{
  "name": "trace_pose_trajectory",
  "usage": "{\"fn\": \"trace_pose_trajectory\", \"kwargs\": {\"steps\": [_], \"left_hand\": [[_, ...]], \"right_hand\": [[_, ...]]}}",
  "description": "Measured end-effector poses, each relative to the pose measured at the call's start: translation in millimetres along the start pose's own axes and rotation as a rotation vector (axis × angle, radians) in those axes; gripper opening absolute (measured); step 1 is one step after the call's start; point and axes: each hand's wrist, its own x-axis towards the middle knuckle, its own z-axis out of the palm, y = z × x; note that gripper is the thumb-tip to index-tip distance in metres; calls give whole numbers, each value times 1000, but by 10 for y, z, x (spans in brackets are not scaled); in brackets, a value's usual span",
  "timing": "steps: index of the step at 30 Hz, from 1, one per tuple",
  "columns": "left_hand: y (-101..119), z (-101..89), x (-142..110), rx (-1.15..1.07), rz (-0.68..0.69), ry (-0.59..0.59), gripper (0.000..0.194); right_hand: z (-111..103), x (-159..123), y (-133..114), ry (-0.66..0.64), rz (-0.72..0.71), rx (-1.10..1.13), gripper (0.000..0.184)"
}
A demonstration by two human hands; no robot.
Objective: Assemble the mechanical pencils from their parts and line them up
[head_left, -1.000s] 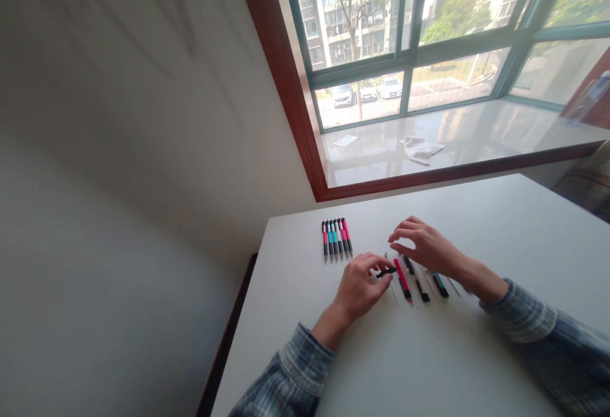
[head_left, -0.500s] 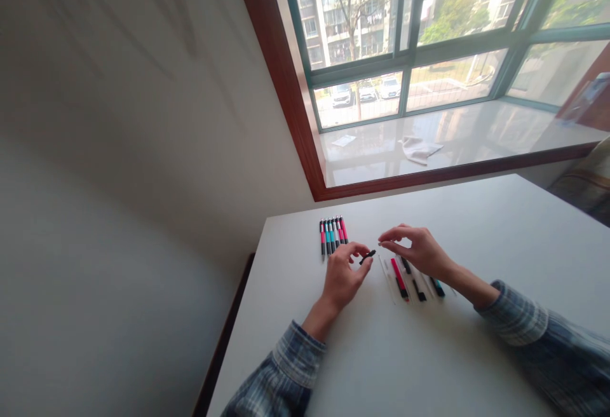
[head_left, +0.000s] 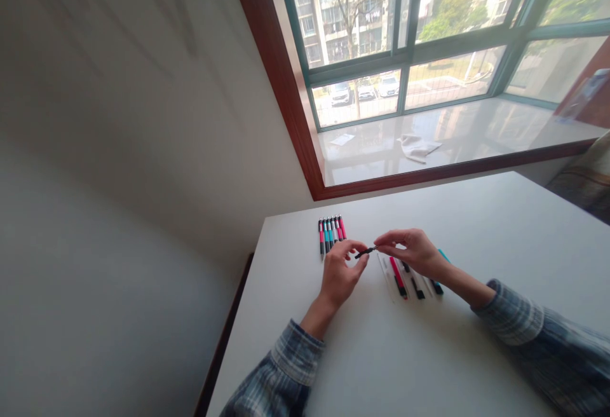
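Between the thumb and fingers of my left hand [head_left: 339, 274] is a short black pen part [head_left: 364, 253], tilted with one end toward the right. My right hand [head_left: 415, 255] is closed in a pinch at that end; whatever tiny piece its fingertips hold is too small to name. Beneath and beside my right hand lie loose pen parts: a red and black barrel [head_left: 397, 276], a black clip-like piece [head_left: 418, 288] and thin pale tubes. Assembled pens [head_left: 321, 239] in red, teal, white and black stand side by side in a row beyond my left hand, partly covered by it.
The white table [head_left: 381, 353] carries all the pens and parts. Behind it, a red-brown frame [head_left: 429, 170] edges the window sill, where a white cloth [head_left: 418, 148] and a paper [head_left: 342, 140] lie. A grey wall [head_left: 143, 213] borders the left.
My right hand has moved slightly left, bringing its fingertips to the end of the black pen part, where a gap was before. My left hand still holds that part.
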Motion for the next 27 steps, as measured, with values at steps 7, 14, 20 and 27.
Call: {"fn": "trace_pose_trajectory", "kwargs": {"steps": [7, 14, 20, 27], "left_hand": [[8, -1, 2, -2, -1, -16, 9], [25, -1, 2, -16, 19, -25, 8], [28, -2, 1, -20, 24, -21, 9], [31, -3, 5, -34, 20, -23, 9]], "right_hand": [[1, -11, -17, -3, -16, -64, 24], [-45, -39, -114, -50, -72, -309, 33], [-59, -33, -150, -78, -167, -281, 19], [-45, -32, -136, -96, -174, -334, 21]]}}
